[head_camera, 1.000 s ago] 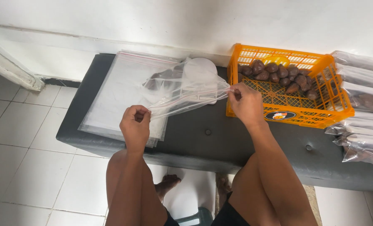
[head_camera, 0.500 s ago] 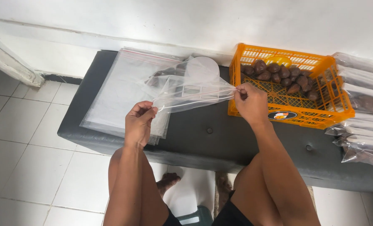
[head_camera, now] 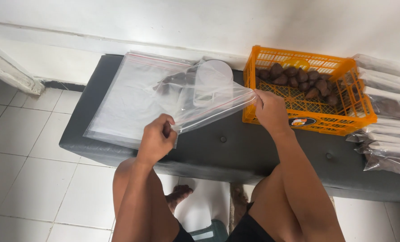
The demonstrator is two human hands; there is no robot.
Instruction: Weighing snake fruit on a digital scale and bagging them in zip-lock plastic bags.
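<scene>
A clear zip bag (head_camera: 209,96) with a red seal line stretches between my two hands over the dark bench (head_camera: 236,143). My left hand (head_camera: 157,139) pinches its near left corner. My right hand (head_camera: 269,110) pinches the right corner, close to the orange crate (head_camera: 343,118). Several brown fruits (head_camera: 175,83) show through the bag's far end. Under and left of the bag lies a flat stack of empty clear bags (head_camera: 128,103).
The orange crate holds several brown scaly fruits (head_camera: 298,80). Filled clear bags (head_camera: 388,112) are piled at the right edge of the bench. A white wall runs behind. White floor tiles (head_camera: 25,148) lie to the left, and my knees and feet are below.
My left hand opened briefly on the bag's edge, then closed on the corner again and dropped slightly nearer me. The bag now hangs more slanted. My right hand has hardly moved.
</scene>
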